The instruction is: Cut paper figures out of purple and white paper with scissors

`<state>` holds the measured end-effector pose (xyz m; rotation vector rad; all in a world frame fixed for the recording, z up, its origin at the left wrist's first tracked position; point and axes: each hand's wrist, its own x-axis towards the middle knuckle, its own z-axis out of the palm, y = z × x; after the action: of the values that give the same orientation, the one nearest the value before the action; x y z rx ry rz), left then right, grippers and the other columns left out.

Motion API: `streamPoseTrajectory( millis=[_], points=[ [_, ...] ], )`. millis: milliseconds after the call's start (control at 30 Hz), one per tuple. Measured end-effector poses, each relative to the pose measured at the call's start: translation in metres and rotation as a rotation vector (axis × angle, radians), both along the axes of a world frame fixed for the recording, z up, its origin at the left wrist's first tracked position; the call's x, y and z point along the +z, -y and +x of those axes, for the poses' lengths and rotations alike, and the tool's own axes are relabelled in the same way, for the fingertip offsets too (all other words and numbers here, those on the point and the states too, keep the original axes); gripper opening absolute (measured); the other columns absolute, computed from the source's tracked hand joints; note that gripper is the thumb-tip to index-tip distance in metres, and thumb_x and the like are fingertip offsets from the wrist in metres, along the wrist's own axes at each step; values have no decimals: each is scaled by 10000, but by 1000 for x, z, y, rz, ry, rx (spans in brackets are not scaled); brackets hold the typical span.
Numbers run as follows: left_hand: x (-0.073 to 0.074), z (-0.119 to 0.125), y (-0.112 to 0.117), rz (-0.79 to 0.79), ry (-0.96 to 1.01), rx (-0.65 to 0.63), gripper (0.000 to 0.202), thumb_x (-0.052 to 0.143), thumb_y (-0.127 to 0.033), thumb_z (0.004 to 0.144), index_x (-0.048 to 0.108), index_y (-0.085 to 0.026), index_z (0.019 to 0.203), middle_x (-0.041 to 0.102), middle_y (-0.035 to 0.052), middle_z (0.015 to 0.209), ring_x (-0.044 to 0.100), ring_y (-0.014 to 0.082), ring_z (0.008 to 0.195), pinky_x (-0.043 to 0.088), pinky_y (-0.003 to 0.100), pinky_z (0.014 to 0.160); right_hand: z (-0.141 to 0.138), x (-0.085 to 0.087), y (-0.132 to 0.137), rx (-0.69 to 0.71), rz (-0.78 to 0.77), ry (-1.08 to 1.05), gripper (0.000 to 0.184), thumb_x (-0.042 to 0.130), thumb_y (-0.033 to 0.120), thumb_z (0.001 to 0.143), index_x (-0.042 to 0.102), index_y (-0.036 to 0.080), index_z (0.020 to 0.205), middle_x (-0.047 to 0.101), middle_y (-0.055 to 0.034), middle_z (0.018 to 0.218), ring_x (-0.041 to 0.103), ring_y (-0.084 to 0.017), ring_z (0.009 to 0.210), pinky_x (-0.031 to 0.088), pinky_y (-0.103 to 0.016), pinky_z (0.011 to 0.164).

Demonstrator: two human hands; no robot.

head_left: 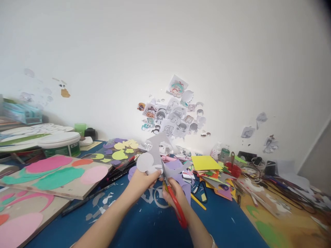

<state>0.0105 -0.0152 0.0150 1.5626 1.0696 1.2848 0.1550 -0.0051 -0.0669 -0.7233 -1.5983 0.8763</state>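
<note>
My left hand [144, 182] is closed on a grey-white sheet of paper [155, 148], pinching its lower edge between thumb and fingers. The sheet has a rounded lobe on the left and a pointed part rising above. In my right hand [174, 191] is a pair of scissors [178, 208] with red handles. Their blades point up and away from me, at the paper's right side beside my left thumb. Whether the blades are fully closed I cannot tell. Purple paper [183, 187] lies behind and below the scissors. White paper offcuts [161, 198] lie on the blue table under my hands.
Boards with pink and teal cut shapes [59, 175] lie on the left, near a white-lidded tub [60, 143]. Coloured paper [205, 163] is stacked at the right, beside a yellow pencil [198, 202]. Bottles [224, 152] stand along the wall. Drawings [178, 115] are stuck on it.
</note>
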Motion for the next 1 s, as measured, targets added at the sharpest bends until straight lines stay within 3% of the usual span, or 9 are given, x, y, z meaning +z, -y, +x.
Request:
streamPoseTrajectory(
  millis=[400,600,733,867,1000],
  points=[
    [9,-13,0,-57,-15,3,211,634,-351,604,506,-183,588,464,-66,426,378,90,404,297,208,425,11,3,2,50,-79,77,393,678,398,656,601,182,976,399,46,612,321,-83,499,270,-220,487],
    [3,-19,-11,31,-91,-52,317,599,-460,646,577,-152,577,531,-25,451,455,114,432,364,221,466,14,-2,-6,52,-63,70,441,684,426,668,583,185,1023,399,36,651,334,-85,518,293,-219,491],
    [-1,-20,-19,120,-152,53,391,535,-518,687,583,-149,565,517,-17,429,490,133,441,387,233,485,17,-3,-10,97,-52,89,488,671,481,688,562,181,1056,406,35,641,342,-84,523,297,-215,480],
    [-4,-19,-21,114,-118,154,390,526,-520,694,558,-157,557,518,-19,423,492,131,436,386,232,486,22,-5,-12,182,-85,109,498,588,560,741,557,186,1067,442,25,642,376,-75,484,318,-198,434],
    [-8,-13,-20,82,-45,118,379,528,-515,700,550,-159,571,532,-17,434,501,134,449,398,236,496,25,-10,-19,286,-141,80,542,602,583,721,535,168,1064,494,20,628,426,-72,443,364,-195,418]
  ],
)
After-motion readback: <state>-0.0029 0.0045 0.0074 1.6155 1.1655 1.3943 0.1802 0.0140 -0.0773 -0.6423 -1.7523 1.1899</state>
